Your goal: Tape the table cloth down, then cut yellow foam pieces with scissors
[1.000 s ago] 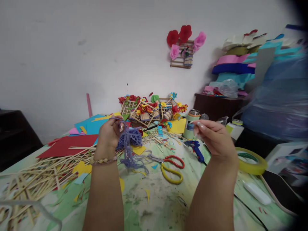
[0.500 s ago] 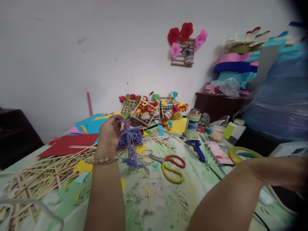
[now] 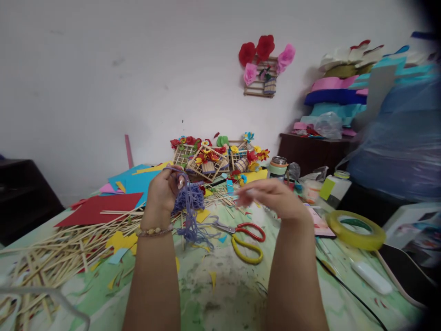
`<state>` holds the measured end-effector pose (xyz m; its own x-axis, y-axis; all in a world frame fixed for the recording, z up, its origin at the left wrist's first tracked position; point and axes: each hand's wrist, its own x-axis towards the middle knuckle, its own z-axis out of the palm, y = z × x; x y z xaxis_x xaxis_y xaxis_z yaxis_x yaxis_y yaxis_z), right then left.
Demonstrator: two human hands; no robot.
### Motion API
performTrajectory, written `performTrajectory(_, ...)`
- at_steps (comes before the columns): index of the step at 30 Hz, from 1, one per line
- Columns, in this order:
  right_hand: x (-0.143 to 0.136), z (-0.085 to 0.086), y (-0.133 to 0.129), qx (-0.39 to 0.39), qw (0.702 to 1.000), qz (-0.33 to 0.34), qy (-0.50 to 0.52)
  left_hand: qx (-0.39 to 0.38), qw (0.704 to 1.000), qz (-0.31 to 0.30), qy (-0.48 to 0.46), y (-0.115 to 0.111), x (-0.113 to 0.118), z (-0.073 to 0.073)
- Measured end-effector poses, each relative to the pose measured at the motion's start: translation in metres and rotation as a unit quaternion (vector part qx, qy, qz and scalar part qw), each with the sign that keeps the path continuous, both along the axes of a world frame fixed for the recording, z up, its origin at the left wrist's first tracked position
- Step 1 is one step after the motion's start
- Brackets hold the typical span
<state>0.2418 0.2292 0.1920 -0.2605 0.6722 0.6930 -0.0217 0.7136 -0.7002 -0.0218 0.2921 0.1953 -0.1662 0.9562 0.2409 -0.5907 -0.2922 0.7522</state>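
My left hand [image 3: 164,189] pinches strands of purple yarn [image 3: 189,216], which hang down from its fingers to a tangle on the table. Beyond the yarn, to the right, my right hand [image 3: 272,196] is raised with its fingers stretched forward and somewhat blurred; nothing shows in it. Between my forearms lie scissors [image 3: 248,232] with one red and one yellow handle, their blades pointing left toward the yarn.
Thin wooden sticks [image 3: 72,243] and red paper [image 3: 103,209] cover the left side. Stick frames with paper flowers [image 3: 206,161] stand by the wall. On the right are a bottle [image 3: 277,169], a tape roll [image 3: 356,230] and a cable [image 3: 347,289].
My right hand has swung in from the far right edge to above the table, now covering the blue glue gun. My left hand has shifted slightly right, still holding the yarn.
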Motion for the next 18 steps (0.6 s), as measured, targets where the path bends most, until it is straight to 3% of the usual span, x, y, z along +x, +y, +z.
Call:
performTrajectory(1,-0.014,-0.001,0.006,-0.045,0.990,0.023,-0.134,0.000,1.000,0.001,-0.004,0.000,0.001,0.000)
performTrajectory(3,-0.045,-0.006,0.020,-0.061,0.939,-0.012,-0.339,-0.002,1.000,0.003,-0.010,0.000,0.001,0.001)
performTrajectory(5,-0.077,-0.017,0.035,-0.043,0.924,-0.052,-0.376,-0.004,1.000,0.004,-0.006,0.000,0.000,0.001)
performTrajectory(7,-0.103,-0.032,0.050,-0.029,0.912,-0.050,-0.405,0.000,1.000,0.003,0.001,0.000,-0.001,0.000)
performTrajectory(10,-0.123,-0.053,0.066,-0.013,0.899,-0.043,-0.435,0.012,1.000,0.000,0.007,0.000,-0.003,-0.001)
performTrajectory(14,-0.122,-0.062,0.075,-0.024,0.898,-0.029,-0.438,0.018,1.000,0.004,0.006,0.001,-0.007,-0.003)
performTrajectory(18,-0.104,-0.051,0.076,-0.037,0.902,-0.013,-0.430,0.002,1.000,0.011,0.017,0.003,-0.013,-0.004)
